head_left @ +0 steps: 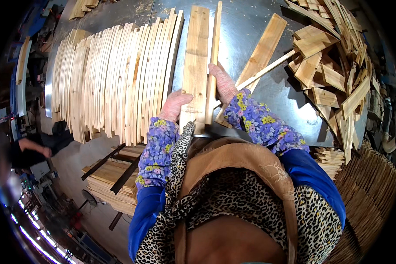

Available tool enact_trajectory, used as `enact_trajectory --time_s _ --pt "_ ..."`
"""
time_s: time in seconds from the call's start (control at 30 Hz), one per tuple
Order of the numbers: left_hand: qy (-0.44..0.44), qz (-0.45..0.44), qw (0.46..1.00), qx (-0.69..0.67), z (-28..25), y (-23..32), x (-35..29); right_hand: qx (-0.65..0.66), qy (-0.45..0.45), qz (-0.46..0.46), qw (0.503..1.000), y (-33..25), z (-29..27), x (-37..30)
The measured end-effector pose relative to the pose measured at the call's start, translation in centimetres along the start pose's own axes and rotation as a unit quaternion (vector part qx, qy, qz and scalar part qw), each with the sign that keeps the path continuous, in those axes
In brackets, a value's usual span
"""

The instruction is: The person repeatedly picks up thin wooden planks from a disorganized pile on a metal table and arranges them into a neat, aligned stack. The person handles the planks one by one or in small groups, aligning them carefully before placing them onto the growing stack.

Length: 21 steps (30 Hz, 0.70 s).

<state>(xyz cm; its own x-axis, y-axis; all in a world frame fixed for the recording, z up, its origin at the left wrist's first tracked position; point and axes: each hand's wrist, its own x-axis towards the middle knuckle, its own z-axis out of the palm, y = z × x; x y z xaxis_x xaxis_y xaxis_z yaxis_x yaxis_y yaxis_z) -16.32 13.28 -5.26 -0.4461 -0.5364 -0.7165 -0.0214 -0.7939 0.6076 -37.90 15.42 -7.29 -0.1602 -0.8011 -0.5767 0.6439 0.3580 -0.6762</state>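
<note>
My left hand (175,105), in a pinkish glove, grips the near part of a flat wooden board (196,48), its thumb on top and the other fingers mostly hidden at the left edge. The board points away from me and has a dark smudge across it. Just right of it, a second wooden board (213,57) stands on its narrow edge, with my gloved right hand (225,82) closed on its right side, thumb at the top. A small gap shows between the two boards. Both are over the metal table (237,31), close to my body.
A long row of boards on edge (114,79) fills the table's left. To the right lie a loose board (264,48), a thin strip (268,69) and a heap of offcuts (321,70). Stacked boards (112,189) stand below left; another person's arm (33,147) shows far left.
</note>
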Motion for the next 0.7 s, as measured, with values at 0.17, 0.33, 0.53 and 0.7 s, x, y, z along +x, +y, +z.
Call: enact_trajectory --time_s 0.17,0.33,0.53,0.7 --pt "0.275 0.126 0.682 0.665 0.2 -0.3 -2.7 0.052 -0.004 0.055 0.997 0.9 -0.3 0.1" --pt "0.268 0.201 0.742 0.581 -0.7 -2.3 -3.7 -0.069 0.032 -0.001 0.997 2.1 1.5 1.0" --pt "0.154 0.15 0.817 0.535 -1.4 2.8 -6.0 -0.094 -0.109 -0.048 0.988 5.0 5.5 0.1" --pt "0.329 0.11 0.856 0.382 -12.2 8.8 -12.7 -0.03 -0.155 0.105 0.982 6.3 3.9 1.9"
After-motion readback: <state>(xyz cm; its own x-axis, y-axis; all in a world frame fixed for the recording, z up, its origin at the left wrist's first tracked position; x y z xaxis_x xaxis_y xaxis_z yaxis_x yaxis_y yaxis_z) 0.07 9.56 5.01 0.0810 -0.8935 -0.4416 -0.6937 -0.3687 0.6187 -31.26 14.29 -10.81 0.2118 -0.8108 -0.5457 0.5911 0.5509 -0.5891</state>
